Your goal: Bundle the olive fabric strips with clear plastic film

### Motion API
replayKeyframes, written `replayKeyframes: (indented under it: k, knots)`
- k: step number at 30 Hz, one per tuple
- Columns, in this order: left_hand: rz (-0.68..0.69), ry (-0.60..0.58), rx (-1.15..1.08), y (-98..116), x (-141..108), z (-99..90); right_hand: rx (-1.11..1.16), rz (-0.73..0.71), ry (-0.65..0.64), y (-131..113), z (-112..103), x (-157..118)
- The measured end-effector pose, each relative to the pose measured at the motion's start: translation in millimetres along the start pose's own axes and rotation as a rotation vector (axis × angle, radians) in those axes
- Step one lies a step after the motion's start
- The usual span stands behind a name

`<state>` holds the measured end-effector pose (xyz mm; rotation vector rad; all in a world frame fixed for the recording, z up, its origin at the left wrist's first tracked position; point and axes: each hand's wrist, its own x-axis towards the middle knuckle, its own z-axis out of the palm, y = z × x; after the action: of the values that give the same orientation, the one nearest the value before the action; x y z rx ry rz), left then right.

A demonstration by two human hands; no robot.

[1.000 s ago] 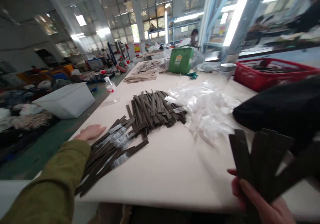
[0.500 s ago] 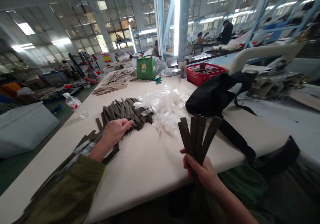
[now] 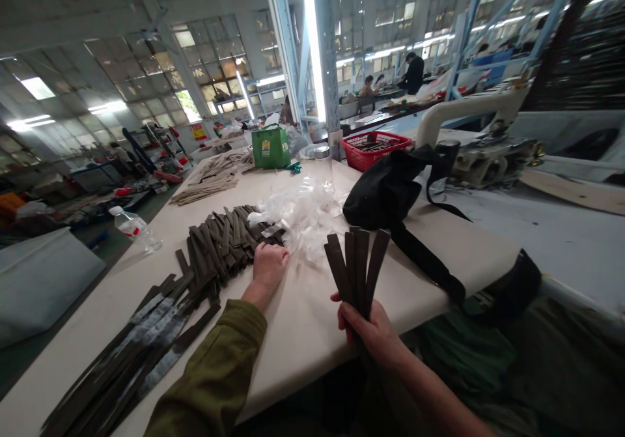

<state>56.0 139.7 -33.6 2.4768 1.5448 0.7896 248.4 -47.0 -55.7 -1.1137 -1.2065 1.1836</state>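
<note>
The pale, smooth-topped desk carries long dark strips with grey bands, apparently completed; a heap of loose dark flat strips, apparently outstanding; and crumpled clear plastic film. The right hand is closed around a fan of dark flat strips, no band visible. The left hand has curled fingers; contents cannot be determined.

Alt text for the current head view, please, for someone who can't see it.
A right hand holds up a fan of dark strips over a pale worktable. The left hand is beside a pile of similar strips and crumpled clear plastic. A green bag and red basket stand behind.
</note>
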Motion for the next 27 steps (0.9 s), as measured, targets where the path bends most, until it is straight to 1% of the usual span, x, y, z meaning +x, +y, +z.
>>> replayKeyframes:
  k: [3,6,8,11,12,14,17,21,25,27]
  knots:
    - [-0.102,0.073,-0.12,-8.8,-6.1,-14.1,0.015,0.004,0.006,-3.3,0.7,0.6]
    - [-0.184,0.139,-0.253,-10.6,-23.1,-28.5,0.05,0.036,0.017,-9.3,0.6,4.3]
    - [-0.274,0.185,-0.462,-5.0,-40.6,-34.5,0.09,0.071,0.015,-14.2,1.5,8.8]
    - [-0.477,0.231,-0.941,11.5,-70.8,-37.3,0.169,0.134,0.03,-21.3,8.7,17.5]
    - [-0.531,0.231,-1.064,17.9,-80.5,-37.2,0.189,0.153,0.04,-23.3,12.9,20.7]
    - [-0.581,0.222,-1.186,29.9,-97.7,-36.8,0.217,0.18,0.052,-26.4,23.3,27.4]
    - [-0.582,0.197,-1.268,43.5,-116.2,-36.5,0.282,0.215,0.03,-27.7,39.6,38.5]
    - [-0.592,0.127,-1.293,52.3,-130.2,-34.9,0.354,0.264,0.015,-24.1,54.4,55.6]
    - [-0.63,0.098,-1.249,49.3,-138.6,-32.8,0.375,0.278,0.049,-22.6,58.4,70.5]
    - [-0.62,0.074,-1.138,41.8,-140.5,-35.8,0.37,0.262,0.067,-25.7,56.1,74.5]
